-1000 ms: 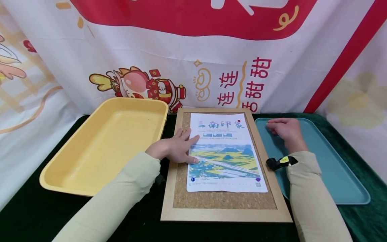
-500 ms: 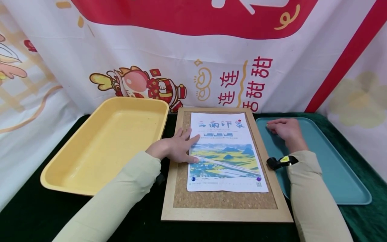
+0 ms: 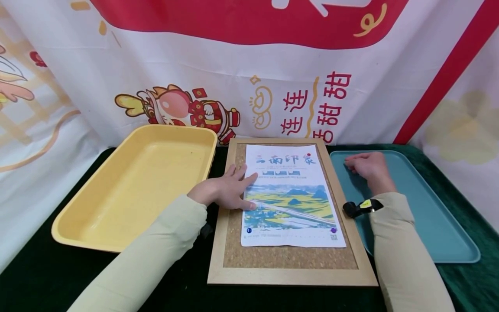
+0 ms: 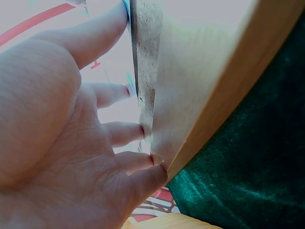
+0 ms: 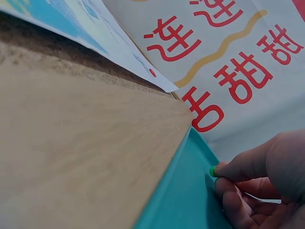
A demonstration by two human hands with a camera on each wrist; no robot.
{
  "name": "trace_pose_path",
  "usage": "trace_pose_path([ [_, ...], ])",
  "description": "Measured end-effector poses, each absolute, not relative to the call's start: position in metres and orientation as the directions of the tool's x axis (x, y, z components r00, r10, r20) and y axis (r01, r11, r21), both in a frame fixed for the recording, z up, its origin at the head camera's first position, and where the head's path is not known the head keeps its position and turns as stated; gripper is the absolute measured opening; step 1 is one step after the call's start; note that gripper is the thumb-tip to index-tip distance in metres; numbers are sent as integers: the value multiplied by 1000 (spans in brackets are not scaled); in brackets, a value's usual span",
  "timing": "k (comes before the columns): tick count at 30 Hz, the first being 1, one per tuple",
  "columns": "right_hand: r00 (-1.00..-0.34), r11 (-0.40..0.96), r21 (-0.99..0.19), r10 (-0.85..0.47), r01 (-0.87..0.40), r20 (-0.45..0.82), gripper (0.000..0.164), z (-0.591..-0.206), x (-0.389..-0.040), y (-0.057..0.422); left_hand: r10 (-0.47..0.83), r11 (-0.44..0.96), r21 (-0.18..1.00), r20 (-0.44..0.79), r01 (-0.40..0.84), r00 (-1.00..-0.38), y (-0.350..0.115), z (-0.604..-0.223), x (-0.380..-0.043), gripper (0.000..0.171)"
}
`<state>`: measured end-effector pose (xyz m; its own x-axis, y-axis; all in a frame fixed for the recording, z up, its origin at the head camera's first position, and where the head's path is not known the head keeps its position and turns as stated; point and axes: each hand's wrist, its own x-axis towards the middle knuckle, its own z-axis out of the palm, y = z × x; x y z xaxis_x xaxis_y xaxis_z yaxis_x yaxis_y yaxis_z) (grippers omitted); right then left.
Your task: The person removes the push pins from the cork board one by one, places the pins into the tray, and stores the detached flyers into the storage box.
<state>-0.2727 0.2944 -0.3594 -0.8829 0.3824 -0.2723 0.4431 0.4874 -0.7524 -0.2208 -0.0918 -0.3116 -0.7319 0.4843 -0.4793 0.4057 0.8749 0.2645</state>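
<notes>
A printed sheet (image 3: 290,208) lies on the cork board (image 3: 288,258), which has a pale wooden frame. Red (image 3: 309,154), blue (image 3: 249,230) and purple (image 3: 333,230) push pins sit at three of its corners. My left hand (image 3: 228,190) rests with spread, straight fingers across the sheet's left edge and the board's frame. Over the far part of the blue-green tray (image 3: 425,208), my right hand (image 3: 370,171) pinches a small green push pin (image 5: 213,171) between thumb and finger. Only the pin's green end shows in the right wrist view; the rest is hidden by the fingers.
A deep yellow tray (image 3: 140,190) stands left of the board. Everything sits on a dark green cloth (image 3: 183,277). Behind hangs a white printed curtain (image 3: 195,60) with red lettering. The board's right edge lies close along the blue-green tray.
</notes>
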Motion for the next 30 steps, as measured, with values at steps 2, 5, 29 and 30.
trace_pose_path([
  [2, -881, 486, -750, 383, 449, -279, 42, -359, -272, 294, 484, 875, 263, -478, 406, -733, -92, -312, -221, 92],
  [5, -879, 481, -751, 382, 453, -286, 42, -359, -272, 294, 483, 875, 263, -476, 406, -735, -92, -312, -221, 92],
  [29, -886, 482, -757, 367, 441, -282, 44, -359, -272, 296, 487, 873, 265, -479, 409, -730, -92, -311, -221, 92],
  [30, -885, 479, -758, 369, 443, -285, 44, -359, -272, 296, 487, 874, 264, -479, 409, -730, -92, -311, -221, 92],
])
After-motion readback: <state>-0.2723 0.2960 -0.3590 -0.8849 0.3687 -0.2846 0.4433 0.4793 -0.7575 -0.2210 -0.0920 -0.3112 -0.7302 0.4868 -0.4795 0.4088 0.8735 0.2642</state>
